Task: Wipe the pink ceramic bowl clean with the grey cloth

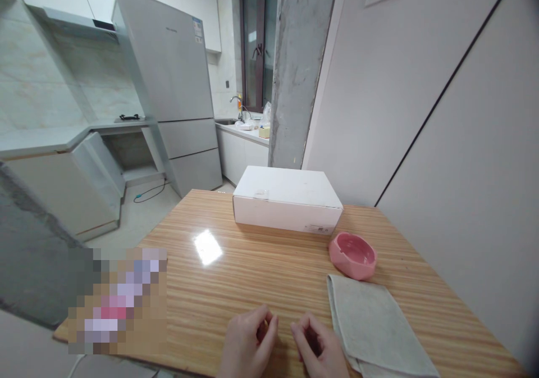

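My left hand (249, 340) rests at the front edge of the wooden table (261, 271), its fingers curled in loosely toward the thumb. Beside it, a short gap to the right, my right hand (319, 347) is curled the same way. Nothing shows in either hand. A folded grey-green cloth (374, 322) lies flat just right of my right hand. Behind the cloth stands a pink faceted bowl (353, 257), which looks like an ashtray or pet dish. Further back sits a closed white cardboard box (288, 201).
At the table's left edge, a pixelated patch (118, 305) hides purple and pink items. Beyond the table stand a grey fridge (168, 69), a counter with a sink (227, 122), and a concrete pillar (295, 74). A white wall (379, 86) runs along the right side.
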`<move>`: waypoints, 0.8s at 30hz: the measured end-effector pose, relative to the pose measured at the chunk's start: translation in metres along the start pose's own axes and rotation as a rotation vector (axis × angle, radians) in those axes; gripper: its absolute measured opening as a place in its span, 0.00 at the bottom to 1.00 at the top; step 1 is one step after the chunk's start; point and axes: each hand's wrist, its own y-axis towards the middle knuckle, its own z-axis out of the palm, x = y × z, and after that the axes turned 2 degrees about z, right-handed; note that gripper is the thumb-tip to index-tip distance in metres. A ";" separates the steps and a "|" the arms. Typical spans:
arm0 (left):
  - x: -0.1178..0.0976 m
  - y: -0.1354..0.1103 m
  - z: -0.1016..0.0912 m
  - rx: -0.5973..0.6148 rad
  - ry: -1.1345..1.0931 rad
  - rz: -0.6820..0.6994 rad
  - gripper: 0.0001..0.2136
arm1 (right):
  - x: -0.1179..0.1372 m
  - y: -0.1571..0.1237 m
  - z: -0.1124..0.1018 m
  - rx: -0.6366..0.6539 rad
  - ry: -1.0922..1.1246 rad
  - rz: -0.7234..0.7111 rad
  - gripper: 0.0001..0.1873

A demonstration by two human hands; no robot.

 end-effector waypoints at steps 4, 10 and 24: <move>0.002 0.000 0.002 -0.004 0.035 0.002 0.17 | 0.002 0.000 0.002 -0.031 -0.054 -0.049 0.23; 0.001 -0.001 0.000 0.011 0.033 -0.014 0.17 | 0.000 -0.002 0.003 -0.031 -0.081 -0.046 0.23; 0.006 -0.003 0.004 -0.024 0.104 0.077 0.17 | -0.004 -0.003 0.002 -0.016 -0.119 -0.082 0.22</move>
